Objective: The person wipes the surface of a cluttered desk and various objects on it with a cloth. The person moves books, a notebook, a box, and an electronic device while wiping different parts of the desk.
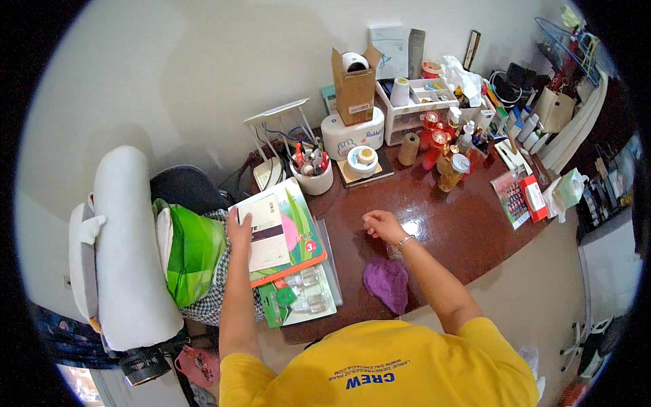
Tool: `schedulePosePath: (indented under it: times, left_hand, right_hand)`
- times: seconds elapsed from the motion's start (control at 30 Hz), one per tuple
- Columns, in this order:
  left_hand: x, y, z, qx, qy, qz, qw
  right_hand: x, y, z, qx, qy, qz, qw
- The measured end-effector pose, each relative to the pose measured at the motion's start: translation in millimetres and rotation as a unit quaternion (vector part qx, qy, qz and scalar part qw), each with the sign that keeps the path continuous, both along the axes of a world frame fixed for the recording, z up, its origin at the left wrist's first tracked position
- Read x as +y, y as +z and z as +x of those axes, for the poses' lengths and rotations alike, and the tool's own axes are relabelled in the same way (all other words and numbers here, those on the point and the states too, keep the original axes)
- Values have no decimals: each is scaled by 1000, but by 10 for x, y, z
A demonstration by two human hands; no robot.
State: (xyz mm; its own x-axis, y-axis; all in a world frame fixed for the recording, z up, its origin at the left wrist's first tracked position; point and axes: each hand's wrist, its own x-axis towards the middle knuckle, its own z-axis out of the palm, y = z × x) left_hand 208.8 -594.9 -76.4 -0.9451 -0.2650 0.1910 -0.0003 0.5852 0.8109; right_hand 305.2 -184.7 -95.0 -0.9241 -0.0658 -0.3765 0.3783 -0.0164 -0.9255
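Cream rectangular paper notebook (270, 243) lies on a white-and-green flat book (303, 218); left hand's (239, 230) part-open at its edge, can't tell if gripping; right hand's (384, 226) half-curled, looks empty. Probably steadying; next calls for even pressure.

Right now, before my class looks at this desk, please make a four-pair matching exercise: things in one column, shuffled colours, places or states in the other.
Column 1
1. Cloth
2. Cardboard box
3. Left hand
4. Stationery cup

Column 2
A. At the left edge of a notebook
B. Round and white
C. Purple
D. Brown, top flaps open

Pairs: 1-C; 2-D; 3-A; 4-B
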Motion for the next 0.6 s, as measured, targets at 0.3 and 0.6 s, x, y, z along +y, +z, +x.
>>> schedulePosePath:
  times: [0.3,0.6]
  left_hand:
    - [1226,196,-898,-134,-203,-124,962]
    - [1272,-199,-1286,-124,-225,-90,962]
  right_hand:
    - [-439,-515,-1448,177,-28,181,967]
    - [-758,112,-1627,265,8,128,956]
